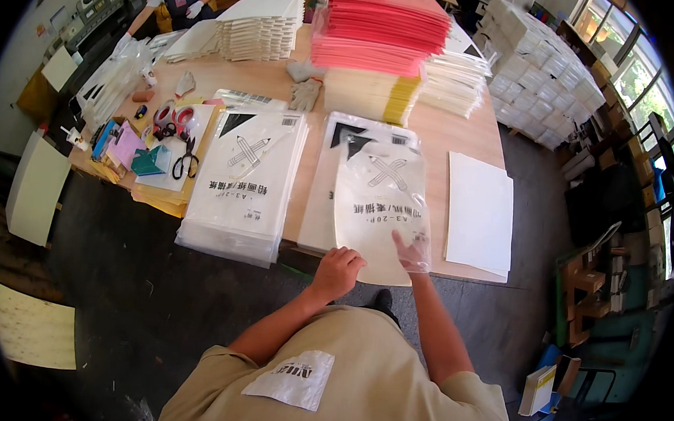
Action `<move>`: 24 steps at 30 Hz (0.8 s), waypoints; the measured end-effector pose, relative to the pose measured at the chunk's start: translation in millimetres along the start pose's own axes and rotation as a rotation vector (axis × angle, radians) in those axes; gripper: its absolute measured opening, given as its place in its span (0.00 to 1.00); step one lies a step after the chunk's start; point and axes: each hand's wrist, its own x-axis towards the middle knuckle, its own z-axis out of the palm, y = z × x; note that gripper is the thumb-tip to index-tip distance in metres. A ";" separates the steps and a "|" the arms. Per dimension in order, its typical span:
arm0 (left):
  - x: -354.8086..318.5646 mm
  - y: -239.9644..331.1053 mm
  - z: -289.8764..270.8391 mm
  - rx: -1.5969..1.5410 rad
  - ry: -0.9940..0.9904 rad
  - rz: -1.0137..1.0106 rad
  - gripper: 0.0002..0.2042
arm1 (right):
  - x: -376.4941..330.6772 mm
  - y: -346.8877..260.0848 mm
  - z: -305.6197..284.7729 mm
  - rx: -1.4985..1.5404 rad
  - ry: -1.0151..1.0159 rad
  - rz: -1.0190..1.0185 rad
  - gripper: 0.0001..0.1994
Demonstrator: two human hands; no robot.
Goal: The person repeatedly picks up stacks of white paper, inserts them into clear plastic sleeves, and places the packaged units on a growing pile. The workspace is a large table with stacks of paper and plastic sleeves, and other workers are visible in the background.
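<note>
A tan shirt (pixel 403 384) fills the bottom centre of the frame. Above it, the left hand (pixel 338 275) has its fingers closed on the near edge of the paper (pixel 383 273), which sticks out of a clear bag (pixel 384 190) right of centre. The right hand (pixel 411 255) is at the bag's lower right, partly behind plastic; its grip I cannot tell. White sheets (pixel 479 215) lie at centre right.

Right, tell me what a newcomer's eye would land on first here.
Probably the tall pink-red stack across the table, the most vivid colour in view. Then the clear printed bag at the near edge, with the left hand and right hand at its near end.
</note>
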 end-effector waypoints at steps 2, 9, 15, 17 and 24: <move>-5.1 -6.4 -5.7 -0.080 -0.158 0.036 0.07 | -4.8 47.2 9.9 -0.215 0.061 -0.097 0.34; -36.0 -34.7 9.9 -1.472 -0.156 -1.454 0.28 | -9.4 56.3 14.2 -0.500 0.138 -0.309 0.36; -32.6 -21.9 44.2 -1.145 -0.032 -1.180 0.20 | -29.3 2.3 -5.7 -0.261 0.146 -0.114 0.40; -43.9 -24.6 64.3 -0.943 0.025 -1.011 0.19 | -28.6 -5.8 -13.9 -0.355 0.101 -0.132 0.45; -22.0 11.5 67.3 -0.811 0.198 -0.891 0.19 | -37.8 12.2 -52.7 -0.349 0.062 -0.251 0.47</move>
